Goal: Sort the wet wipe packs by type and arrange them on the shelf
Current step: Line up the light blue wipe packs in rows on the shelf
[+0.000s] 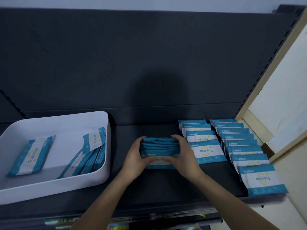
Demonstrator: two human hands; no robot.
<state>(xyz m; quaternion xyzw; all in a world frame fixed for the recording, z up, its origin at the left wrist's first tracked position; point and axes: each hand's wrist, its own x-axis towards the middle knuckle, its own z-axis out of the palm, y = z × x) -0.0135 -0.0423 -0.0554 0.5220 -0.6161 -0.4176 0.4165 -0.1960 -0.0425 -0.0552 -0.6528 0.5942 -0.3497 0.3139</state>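
Held bundle: wet wipe packs [160, 147], blue and white, stood on edge and pressed together between both hands on the dark shelf [149, 185].
Left hand [137, 156]: curled round the bundle's left end, fingers over the top, thumb at the front.
Right hand [184, 156]: curled round the right end, gripping likewise.
Just right of the grip: short row of packs [205, 147], face up and overlapping.
Further right: longer row [245, 151], overlapping, reaching the shelf's front edge.
Left of the grip, well apart: white bin [54, 184], with a lone pack [31, 156] lying flat and leaning packs [93, 155] against its right wall.
Behind the grip: back panel [99, 63], dark, shadowed.
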